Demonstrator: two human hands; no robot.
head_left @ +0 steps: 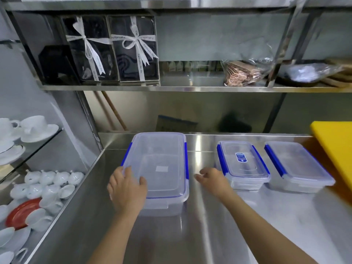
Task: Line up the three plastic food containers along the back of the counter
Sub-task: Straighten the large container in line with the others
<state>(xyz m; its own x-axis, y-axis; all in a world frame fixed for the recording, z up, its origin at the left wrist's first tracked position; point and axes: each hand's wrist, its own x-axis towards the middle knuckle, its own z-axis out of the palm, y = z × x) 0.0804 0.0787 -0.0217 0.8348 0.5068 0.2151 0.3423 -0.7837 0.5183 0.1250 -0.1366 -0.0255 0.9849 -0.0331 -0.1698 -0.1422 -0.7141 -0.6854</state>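
Three clear plastic containers with blue lid clips stand on the steel counter [200,225]. The large container [162,164] is on the left, close to the back wall. A small container [242,164] with a blue label sits in the middle, and a medium container [297,166] stands at the right. My left hand [126,189] rests on the near left corner of the large container's lid, fingers spread over its edge. My right hand [213,180] hovers open over the counter between the large and small containers, touching neither that I can tell.
A yellow cutting board [335,149] leans at the right edge beside the medium container. White cups and saucers [47,187] and a red plate [21,212] fill the low shelves to the left. A steel shelf [190,86] above holds ribboned boxes and bagged items.
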